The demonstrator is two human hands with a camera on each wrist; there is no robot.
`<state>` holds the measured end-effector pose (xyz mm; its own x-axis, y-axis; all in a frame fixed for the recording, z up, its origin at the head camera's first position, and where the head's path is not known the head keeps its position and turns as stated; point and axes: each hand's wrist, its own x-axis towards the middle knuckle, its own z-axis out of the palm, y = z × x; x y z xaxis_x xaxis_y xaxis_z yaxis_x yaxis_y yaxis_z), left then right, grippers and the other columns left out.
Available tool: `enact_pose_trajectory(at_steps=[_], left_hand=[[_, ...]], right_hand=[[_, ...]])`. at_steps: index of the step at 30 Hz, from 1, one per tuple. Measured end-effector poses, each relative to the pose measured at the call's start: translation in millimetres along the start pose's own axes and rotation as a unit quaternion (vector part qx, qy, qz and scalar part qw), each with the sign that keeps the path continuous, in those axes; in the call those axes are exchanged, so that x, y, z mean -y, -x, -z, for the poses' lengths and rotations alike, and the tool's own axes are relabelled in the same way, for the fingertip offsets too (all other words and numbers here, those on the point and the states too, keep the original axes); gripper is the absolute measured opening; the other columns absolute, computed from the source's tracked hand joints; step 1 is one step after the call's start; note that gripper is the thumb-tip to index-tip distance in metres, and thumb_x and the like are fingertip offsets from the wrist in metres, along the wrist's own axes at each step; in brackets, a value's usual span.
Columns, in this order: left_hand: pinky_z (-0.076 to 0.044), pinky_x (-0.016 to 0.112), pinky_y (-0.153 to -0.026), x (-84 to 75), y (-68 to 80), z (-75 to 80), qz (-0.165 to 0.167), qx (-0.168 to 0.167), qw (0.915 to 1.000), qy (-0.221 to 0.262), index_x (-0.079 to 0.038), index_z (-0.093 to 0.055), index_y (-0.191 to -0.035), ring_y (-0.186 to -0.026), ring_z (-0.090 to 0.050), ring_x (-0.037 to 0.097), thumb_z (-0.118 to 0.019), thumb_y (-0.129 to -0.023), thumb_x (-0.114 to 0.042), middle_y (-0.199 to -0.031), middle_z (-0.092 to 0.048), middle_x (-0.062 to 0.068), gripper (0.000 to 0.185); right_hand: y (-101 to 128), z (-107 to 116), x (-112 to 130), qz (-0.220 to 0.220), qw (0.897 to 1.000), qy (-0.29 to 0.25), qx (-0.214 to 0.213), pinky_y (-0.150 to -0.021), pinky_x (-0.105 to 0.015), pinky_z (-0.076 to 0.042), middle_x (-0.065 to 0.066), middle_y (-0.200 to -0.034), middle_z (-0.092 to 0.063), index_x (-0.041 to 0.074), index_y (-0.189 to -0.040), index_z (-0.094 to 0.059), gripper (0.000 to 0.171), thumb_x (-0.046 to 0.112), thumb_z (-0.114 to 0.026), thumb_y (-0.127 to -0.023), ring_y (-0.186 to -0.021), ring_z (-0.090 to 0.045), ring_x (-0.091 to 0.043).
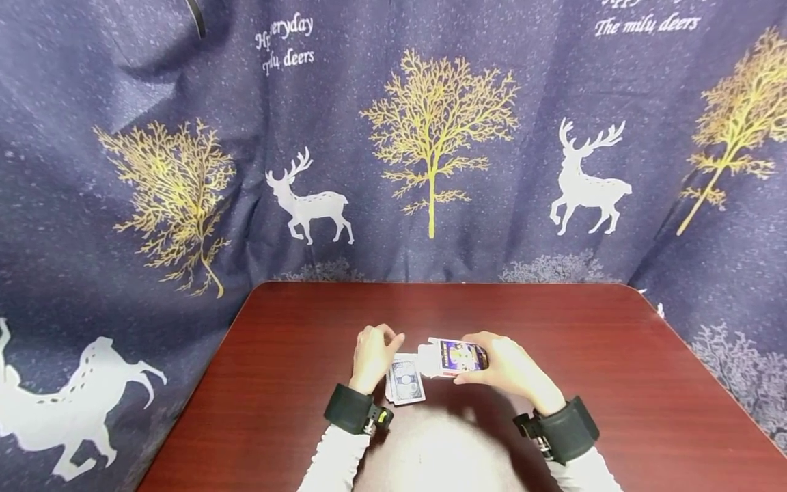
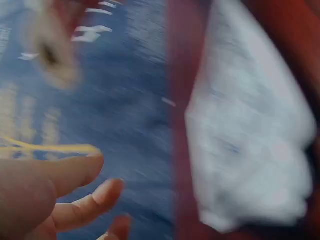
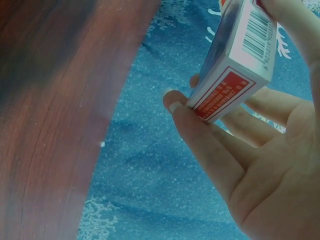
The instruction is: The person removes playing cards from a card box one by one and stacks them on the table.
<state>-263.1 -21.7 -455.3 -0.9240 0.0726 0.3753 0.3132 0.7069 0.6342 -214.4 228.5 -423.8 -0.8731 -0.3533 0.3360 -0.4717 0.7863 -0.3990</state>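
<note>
A playing-card box (image 1: 462, 356) with a picture on its face is in my right hand (image 1: 513, 365), gripped between thumb and fingers. Its open end and white flaps (image 1: 428, 359) point left, toward the left hand. In the right wrist view the box (image 3: 235, 65) shows a barcode side and a red-and-white end. A small stack of playing cards (image 1: 406, 380), patterned face up, lies just below the box's flaps. My left hand (image 1: 372, 357) is over the stack's upper left, its fingers (image 2: 85, 170) loosely bent with nothing between them. In the left wrist view the cards (image 2: 250, 125) are blurred white.
The red-brown table (image 1: 295, 321) has rounded far corners. Behind it hangs a dark blue curtain (image 1: 467, 260) printed with deer and gold trees. Black wrist bands (image 1: 349, 408) with small cameras sit on both wrists.
</note>
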Motion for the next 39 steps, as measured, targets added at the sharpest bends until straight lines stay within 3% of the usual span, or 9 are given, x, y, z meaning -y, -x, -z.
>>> enact_pose_trajectory(at_steps=[2, 6, 13, 19, 24, 27, 31, 34, 39], left_hand=[[-0.045, 0.035, -0.069, -14.3, 0.5, 5.3, -0.030, 0.005, 0.9988, 0.039, -0.010, -0.072, -0.076, -0.078, -0.060, 0.026, -0.072, -0.082, -0.021, -0.076, -0.068, 0.008, 0.012], [-0.039, 0.031, -0.073, -38.0, 6.2, 8.7, -0.080, 0.063, 0.9922, 0.072, -0.007, -0.074, -0.075, -0.075, -0.055, 0.020, -0.070, -0.078, -0.016, -0.072, -0.069, 0.004, 0.009], [-0.035, 0.038, -0.083, -46.3, 16.5, 0.8, -0.073, 0.100, 0.9910, 0.051, -0.004, -0.073, -0.076, -0.084, -0.054, 0.024, -0.069, -0.078, -0.016, -0.076, -0.071, 0.006, 0.013], [-0.033, 0.035, -0.080, -47.6, 19.4, 3.6, -0.087, 0.119, 0.9881, 0.044, -0.005, -0.069, -0.061, -0.074, -0.051, 0.017, -0.070, -0.077, -0.018, -0.063, -0.067, 0.004, 0.020], [-0.035, 0.024, -0.066, -51.6, 14.8, 8.4, -0.063, 0.153, 0.9841, 0.063, -0.007, -0.071, -0.058, -0.058, -0.042, 0.008, -0.068, -0.076, -0.014, -0.052, -0.058, -0.006, 0.019], [-0.030, 0.022, -0.053, -51.8, 13.9, 11.2, -0.020, 0.194, 0.9755, 0.102, -0.003, -0.070, -0.063, -0.052, -0.036, 0.007, -0.067, -0.078, -0.011, -0.051, -0.047, -0.009, 0.018], [-0.032, 0.021, -0.050, -49.4, 14.1, 14.9, 0.025, 0.218, 0.9657, 0.138, -0.002, -0.072, -0.074, -0.053, -0.040, 0.007, -0.066, -0.079, -0.010, -0.058, -0.050, -0.008, 0.012], [-0.034, 0.022, -0.054, -47.7, 13.6, 17.8, 0.030, 0.213, 0.9665, 0.140, -0.003, -0.074, -0.079, -0.058, -0.043, 0.008, -0.065, -0.080, -0.011, -0.063, -0.054, -0.007, 0.012], [-0.030, 0.023, -0.053, -42.7, 10.6, 24.5, 0.022, 0.222, 0.9630, 0.152, -0.001, -0.071, -0.076, -0.058, -0.039, 0.009, -0.059, -0.082, -0.011, -0.061, -0.045, -0.007, 0.016]], right_hand=[[-0.3, 0.8, 0.5, 0.003, 1.000, 0.000, -0.003, -0.072, -0.027, -0.048, 0.006, -0.098, -0.069, 0.014, -0.113, -0.067, 0.063, 0.048, -0.085, -0.064, -0.080, -0.059, -0.006], [-0.2, 1.3, 1.9, 0.010, 1.000, 0.000, -0.009, -0.072, -0.027, -0.049, 0.006, -0.098, -0.069, 0.014, -0.112, -0.067, 0.062, 0.048, -0.085, -0.063, -0.080, -0.059, -0.005], [2.9, -0.9, 4.5, 0.020, 1.000, 0.001, -0.014, -0.073, -0.027, -0.049, 0.006, -0.100, -0.068, 0.014, -0.114, -0.066, 0.065, 0.052, -0.084, -0.064, -0.082, -0.059, -0.005], [4.8, -1.4, 4.0, 0.034, 0.999, 0.018, -0.025, -0.074, -0.028, -0.050, 0.005, -0.101, -0.069, 0.013, -0.113, -0.067, 0.066, 0.052, -0.084, -0.062, -0.084, -0.061, -0.006], [5.2, 2.0, 5.6, 0.040, 0.999, 0.021, -0.031, -0.075, -0.029, -0.050, 0.004, -0.103, -0.070, 0.011, -0.114, -0.067, 0.069, 0.051, -0.085, -0.061, -0.085, -0.062, -0.008], [5.9, 3.2, 5.8, 0.035, 0.999, 0.022, -0.026, -0.076, -0.030, -0.051, 0.004, -0.104, -0.070, 0.011, -0.114, -0.067, 0.069, 0.051, -0.085, -0.061, -0.087, -0.063, -0.009], [6.6, 4.2, 5.2, 0.026, 0.999, 0.019, -0.021, -0.077, -0.031, -0.051, 0.003, -0.104, -0.070, 0.012, -0.115, -0.067, 0.069, 0.053, -0.084, -0.062, -0.088, -0.063, -0.009], [6.7, 5.2, 4.0, 0.024, 0.999, 0.015, -0.021, -0.076, -0.030, -0.050, 0.004, -0.102, -0.070, 0.013, -0.114, -0.067, 0.068, 0.055, -0.083, -0.062, -0.086, -0.063, -0.008], [6.0, 7.5, 2.4, 0.022, 1.000, 0.001, -0.021, -0.074, -0.028, -0.049, 0.006, -0.101, -0.069, 0.015, -0.113, -0.067, 0.065, 0.054, -0.083, -0.064, -0.084, -0.061, -0.006]])
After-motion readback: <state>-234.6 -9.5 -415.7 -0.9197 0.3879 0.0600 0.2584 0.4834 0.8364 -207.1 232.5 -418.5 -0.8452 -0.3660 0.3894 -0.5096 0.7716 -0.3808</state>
